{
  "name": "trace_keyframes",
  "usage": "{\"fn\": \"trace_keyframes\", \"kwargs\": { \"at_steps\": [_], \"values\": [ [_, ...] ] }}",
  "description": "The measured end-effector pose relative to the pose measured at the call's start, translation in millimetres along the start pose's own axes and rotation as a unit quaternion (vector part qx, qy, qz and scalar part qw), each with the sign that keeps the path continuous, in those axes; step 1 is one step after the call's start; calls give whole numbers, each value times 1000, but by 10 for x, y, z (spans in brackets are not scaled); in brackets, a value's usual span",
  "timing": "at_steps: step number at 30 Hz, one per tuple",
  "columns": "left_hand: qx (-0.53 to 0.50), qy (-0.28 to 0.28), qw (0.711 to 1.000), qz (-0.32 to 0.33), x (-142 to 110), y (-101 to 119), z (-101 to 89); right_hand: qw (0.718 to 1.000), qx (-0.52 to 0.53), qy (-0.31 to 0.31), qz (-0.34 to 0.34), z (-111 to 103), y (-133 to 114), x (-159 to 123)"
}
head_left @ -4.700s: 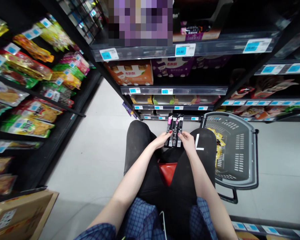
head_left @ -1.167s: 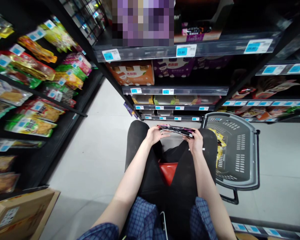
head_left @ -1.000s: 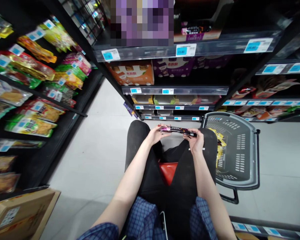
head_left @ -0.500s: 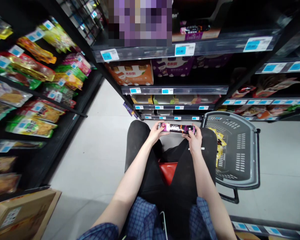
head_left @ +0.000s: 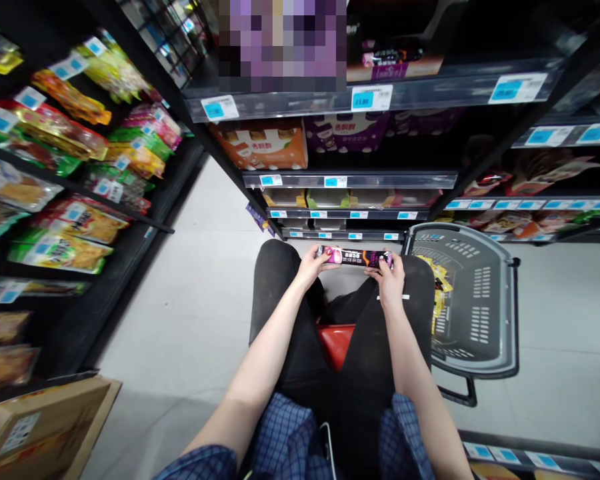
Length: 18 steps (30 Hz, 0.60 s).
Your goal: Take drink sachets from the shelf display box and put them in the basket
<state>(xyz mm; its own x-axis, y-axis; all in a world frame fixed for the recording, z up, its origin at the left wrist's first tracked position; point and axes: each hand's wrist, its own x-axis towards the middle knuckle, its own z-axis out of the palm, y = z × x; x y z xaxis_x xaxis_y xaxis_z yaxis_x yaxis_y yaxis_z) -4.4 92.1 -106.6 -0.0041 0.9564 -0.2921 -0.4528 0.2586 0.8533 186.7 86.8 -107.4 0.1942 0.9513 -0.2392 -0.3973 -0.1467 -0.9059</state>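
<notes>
Between my knees, a long black-and-purple stick packet [head_left: 353, 256] with white print lies level in both hands. At its left end, my left hand [head_left: 311, 268] grips it, the thumb on the front. My right hand [head_left: 391, 280] holds the right end, with the thumb pressed near the edge and fingers behind. The packet's back and the fingers behind it are partly hidden. Right of my right knee stands a grey shopping basket [head_left: 475, 293] with several yellow packets [head_left: 439, 287] along its left side.
In front stands a shelf with price tags [head_left: 373, 98], an orange carton [head_left: 260, 143] and a purple carton [head_left: 345, 132]. Bagged snacks [head_left: 65, 247] fill the rack at left. A cardboard box [head_left: 50, 417] sits at lower left. Something red [head_left: 336, 343] shows between my thighs.
The packet has turned slightly about its long axis, so more of its white print faces me. Both hands keep their hold at the ends. The basket stays in place.
</notes>
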Motion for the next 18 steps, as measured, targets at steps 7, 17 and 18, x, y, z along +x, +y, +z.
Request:
{"fn": "trace_keyframes", "kwargs": {
  "at_steps": [7,17,18],
  "values": [
    [8,6,1000,-1,12,-9,-8,1000,-2,0,2,-1,12,11],
    [13,16,1000,-7,18,-16,-16,1000,-10,16,3,6,42,22],
    [12,16,1000,-9,20,-20,-22,1000,-10,17,3,6,45,24]
  ]
}}
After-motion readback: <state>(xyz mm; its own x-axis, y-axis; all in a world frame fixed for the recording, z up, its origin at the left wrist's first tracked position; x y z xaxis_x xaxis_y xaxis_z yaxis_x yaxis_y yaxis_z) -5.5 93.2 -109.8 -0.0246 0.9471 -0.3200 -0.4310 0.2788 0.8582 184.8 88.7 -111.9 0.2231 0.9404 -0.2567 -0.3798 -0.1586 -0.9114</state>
